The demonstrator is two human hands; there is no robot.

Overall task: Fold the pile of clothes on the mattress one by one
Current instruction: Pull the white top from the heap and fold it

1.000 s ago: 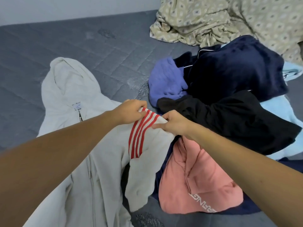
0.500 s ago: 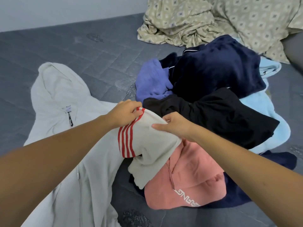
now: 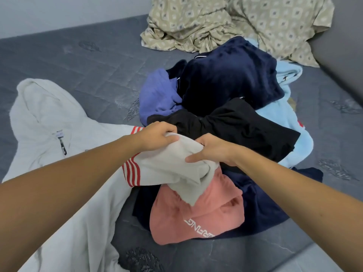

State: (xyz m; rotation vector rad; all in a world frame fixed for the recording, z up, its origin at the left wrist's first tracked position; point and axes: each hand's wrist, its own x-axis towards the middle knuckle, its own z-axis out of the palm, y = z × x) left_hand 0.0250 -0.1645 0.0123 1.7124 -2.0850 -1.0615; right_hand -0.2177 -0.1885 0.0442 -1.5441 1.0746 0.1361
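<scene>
A light grey zip hoodie (image 3: 49,122) lies spread on the grey mattress (image 3: 102,61) at the left. Its sleeve (image 3: 167,165), with red stripes at the cuff, is bunched over the clothes pile. My left hand (image 3: 157,137) grips the sleeve near the cuff. My right hand (image 3: 212,151) grips the bunched sleeve a little to the right, thumb on top. Under and behind the sleeve lies the pile: a pink garment (image 3: 196,214) with white lettering, a black one (image 3: 235,126), a dark navy fleece (image 3: 231,75), a purple one (image 3: 159,95) and a light blue one (image 3: 294,122).
A crumpled beige patterned sheet (image 3: 235,24) lies at the back of the mattress. A pale wall (image 3: 59,12) runs behind it. A grey raised edge (image 3: 343,55) stands at the right. Bare mattress shows at the far left and the front right.
Both hands have gathered the striped sleeve into a tighter bunch and drawn it further over the pile. The striped cuff now sits under my left forearm.
</scene>
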